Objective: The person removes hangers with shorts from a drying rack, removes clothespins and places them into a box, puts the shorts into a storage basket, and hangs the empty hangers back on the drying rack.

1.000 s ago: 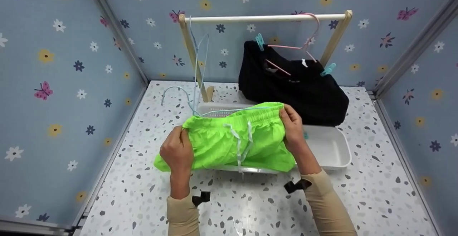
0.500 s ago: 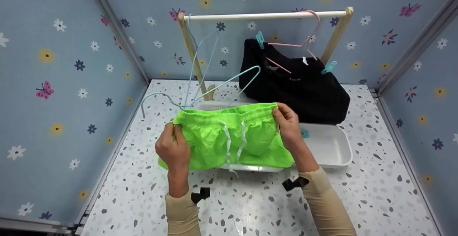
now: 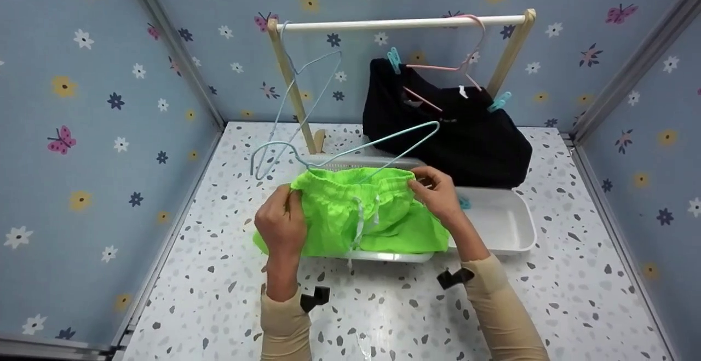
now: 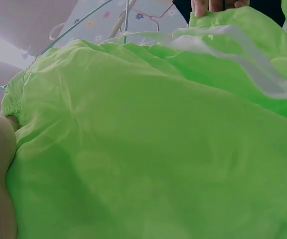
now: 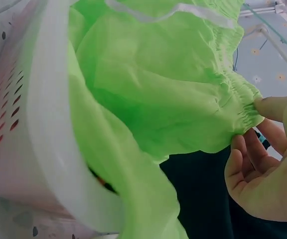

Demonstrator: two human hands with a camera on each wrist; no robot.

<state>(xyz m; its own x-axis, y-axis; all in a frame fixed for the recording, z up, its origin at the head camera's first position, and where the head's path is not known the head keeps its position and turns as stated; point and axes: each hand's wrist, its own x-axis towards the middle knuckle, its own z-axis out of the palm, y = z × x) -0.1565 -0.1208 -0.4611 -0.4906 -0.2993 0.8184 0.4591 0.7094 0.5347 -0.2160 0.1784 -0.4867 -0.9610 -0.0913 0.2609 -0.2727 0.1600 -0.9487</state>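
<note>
Neon green shorts (image 3: 334, 213) with a white drawstring (image 3: 360, 221) are held by the waistband between my two hands, over a white basket. My left hand (image 3: 282, 224) grips the waistband's left end. At its right end, my right hand (image 3: 438, 191) pinches the gathered edge between thumb and fingers, as the right wrist view also shows at the waistband (image 5: 243, 107). A light blue wire hanger (image 3: 378, 141) leans at the waistband, its hook pointing left and its right shoulder sticking up above the shorts. The hanger's lower part is hidden inside the shorts.
Behind stands a rack with a white rod (image 3: 383, 24). A blue hanger (image 3: 312, 59) hangs at its left, a black garment (image 3: 438, 136) on a pink hanger with teal clips at its right. The perforated basket (image 5: 49, 124) lies beneath the shorts; a white tray (image 3: 498, 218) holds a teal clip.
The hanger's right shoulder has risen out of the shorts and swung right. My hands have drawn closer together, so the waistband is slacker.
</note>
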